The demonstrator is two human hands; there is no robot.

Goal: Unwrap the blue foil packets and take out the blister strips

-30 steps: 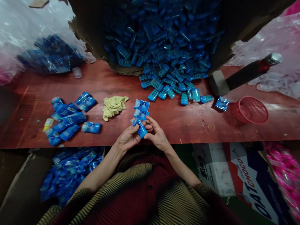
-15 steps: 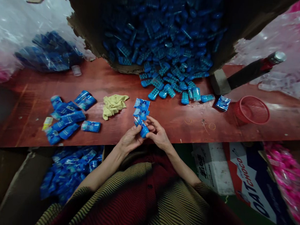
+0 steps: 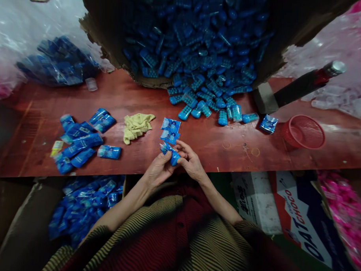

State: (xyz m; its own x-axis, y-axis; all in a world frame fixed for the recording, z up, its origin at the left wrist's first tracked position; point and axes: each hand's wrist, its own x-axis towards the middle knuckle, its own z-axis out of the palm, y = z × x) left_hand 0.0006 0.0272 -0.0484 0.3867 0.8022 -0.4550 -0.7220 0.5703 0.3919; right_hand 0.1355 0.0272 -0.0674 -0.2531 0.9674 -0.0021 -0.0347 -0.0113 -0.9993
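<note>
Between my two hands, just above the table's near edge, is a small blue container (image 3: 174,156) with a printed blue wrapper around it. My left hand (image 3: 159,167) grips it from the left with the thumb on top. From the right, the fingers and thumb of my right hand (image 3: 192,161) close on its other end. Just beyond lie flat blue printed labels (image 3: 170,130), overlapping on the red table. A crumpled yellow cloth (image 3: 137,126) rests left of them. Farther left is a loose group of wrapped blue containers (image 3: 83,142).
A torn cardboard box (image 3: 112,56) spills many clear-and-blue containers (image 3: 211,97) onto the table (image 3: 198,132). At right stand a dark-handled hammer (image 3: 300,88), a stack of labels (image 3: 269,124) and a red basket (image 3: 305,132). More wrapped containers (image 3: 80,203) fill a space below the table.
The container has tilted slightly between my fingers, and its wrapper now lies more along it. Both hands have barely moved.
</note>
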